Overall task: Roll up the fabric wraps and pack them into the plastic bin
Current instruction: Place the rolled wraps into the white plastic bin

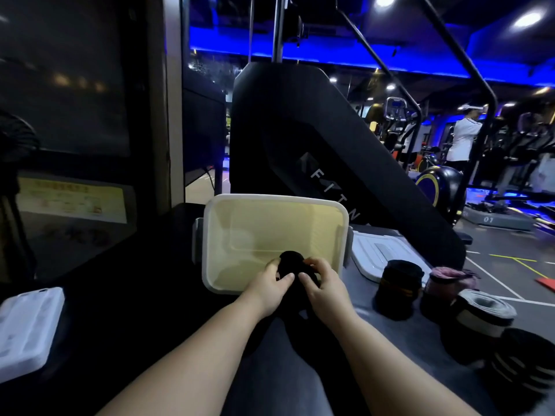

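A white flat case (28, 327) lay at eight o'clock on the dark table (126, 319), a big black machine (315, 151) marked with pale letters rose at twelve, and at two o'clock a person in a white top (462, 139) stood among exercise bikes (435, 178) under blue ceiling light (300, 57).

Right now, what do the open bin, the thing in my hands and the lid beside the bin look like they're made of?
Bin: translucent, smooth plastic, cream walls, white rim with side clips. Black wrap, held by the left hand and right hand: matte, soft, likely woven fabric; too dark for texture. Lid: white rigid plastic, moulded ridges.
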